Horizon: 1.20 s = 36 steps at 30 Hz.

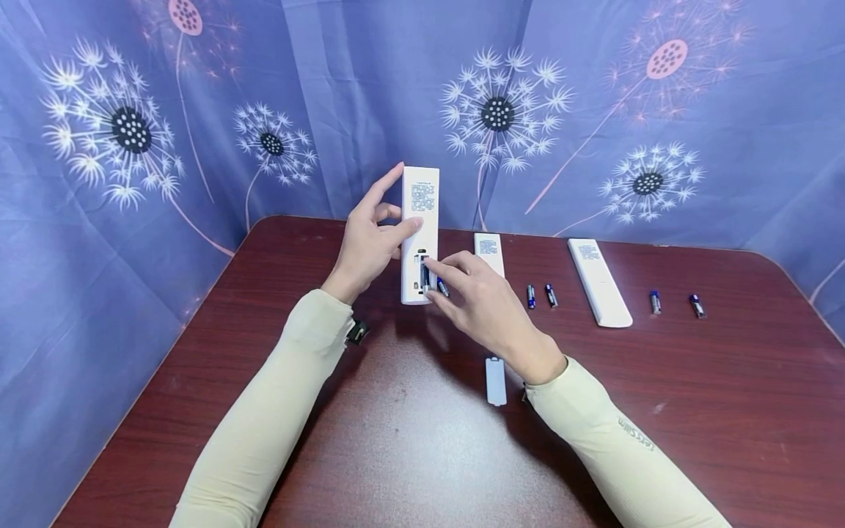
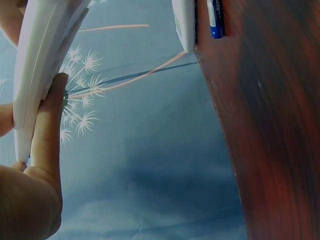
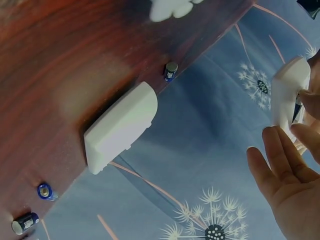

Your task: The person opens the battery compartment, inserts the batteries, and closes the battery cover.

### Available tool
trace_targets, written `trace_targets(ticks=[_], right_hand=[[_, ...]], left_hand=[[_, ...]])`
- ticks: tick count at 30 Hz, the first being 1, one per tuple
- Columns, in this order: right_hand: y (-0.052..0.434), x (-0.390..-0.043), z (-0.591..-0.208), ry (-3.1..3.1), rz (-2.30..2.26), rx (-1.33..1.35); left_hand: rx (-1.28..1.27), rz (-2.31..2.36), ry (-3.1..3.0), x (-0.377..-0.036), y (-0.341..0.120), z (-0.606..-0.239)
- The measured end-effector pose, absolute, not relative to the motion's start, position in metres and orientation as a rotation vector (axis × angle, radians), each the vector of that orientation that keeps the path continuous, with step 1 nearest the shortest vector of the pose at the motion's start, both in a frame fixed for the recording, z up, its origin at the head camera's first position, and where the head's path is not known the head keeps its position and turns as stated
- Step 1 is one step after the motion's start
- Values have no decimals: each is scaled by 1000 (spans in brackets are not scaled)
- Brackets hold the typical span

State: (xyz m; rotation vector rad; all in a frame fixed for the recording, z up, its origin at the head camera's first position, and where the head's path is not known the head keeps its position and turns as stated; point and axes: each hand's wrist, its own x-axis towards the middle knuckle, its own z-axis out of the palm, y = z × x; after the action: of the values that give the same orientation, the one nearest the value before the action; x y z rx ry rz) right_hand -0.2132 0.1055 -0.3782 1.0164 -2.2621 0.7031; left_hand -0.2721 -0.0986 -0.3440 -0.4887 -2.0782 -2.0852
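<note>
Blue cloth (image 1: 370, 88) printed with dandelions hangs behind a dark red-brown table (image 1: 409, 440), whose near edge is cut off. Over the table's left part, the person's left hand (image 1: 370, 238) grips a white remote (image 1: 419, 205), thumb across its back and one finger at its top edge. Its labelled back faces the head camera, and its lower end shows an uncovered battery slot. The left wrist view catches this remote only edge-on, cropped at the top, with the slot out of sight.

At the slot, the right hand (image 1: 482, 304) seems to pinch a dark battery (image 1: 425, 277) between thumb and fingertip; the fingers mask too much to tell how far in it sits. Just right of the held remote, a loose battery (image 1: 443, 287) is partly covered.

Behind the right hand lies a second remote (image 1: 489, 253), its lower part hidden. Farther right come a pair of batteries (image 1: 531, 296), a third remote (image 1: 599, 286) lying label side up, and two more batteries (image 1: 655, 302) set apart. Nearer, beside the right wrist, lies a pale cover (image 1: 495, 381). A white shape (image 3: 172, 7), cropped by the right wrist view's top edge, is hard to identify.
</note>
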Motion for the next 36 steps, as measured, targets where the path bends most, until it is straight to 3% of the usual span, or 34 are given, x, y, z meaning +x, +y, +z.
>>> trace_targets(ticks=[8,22,36], right_hand=[[104,-213,-378,-2281,822,975],[119,-221,-383,-2239,1612,852],[122,-223,-386,-2104,1607,983]], left_hand=[[-489,-2089,-2076,-271,-98,-344],[-528,-2218,-1994,-265,-93,-334],[-543,-2265,-1942,-260,-90,-329]])
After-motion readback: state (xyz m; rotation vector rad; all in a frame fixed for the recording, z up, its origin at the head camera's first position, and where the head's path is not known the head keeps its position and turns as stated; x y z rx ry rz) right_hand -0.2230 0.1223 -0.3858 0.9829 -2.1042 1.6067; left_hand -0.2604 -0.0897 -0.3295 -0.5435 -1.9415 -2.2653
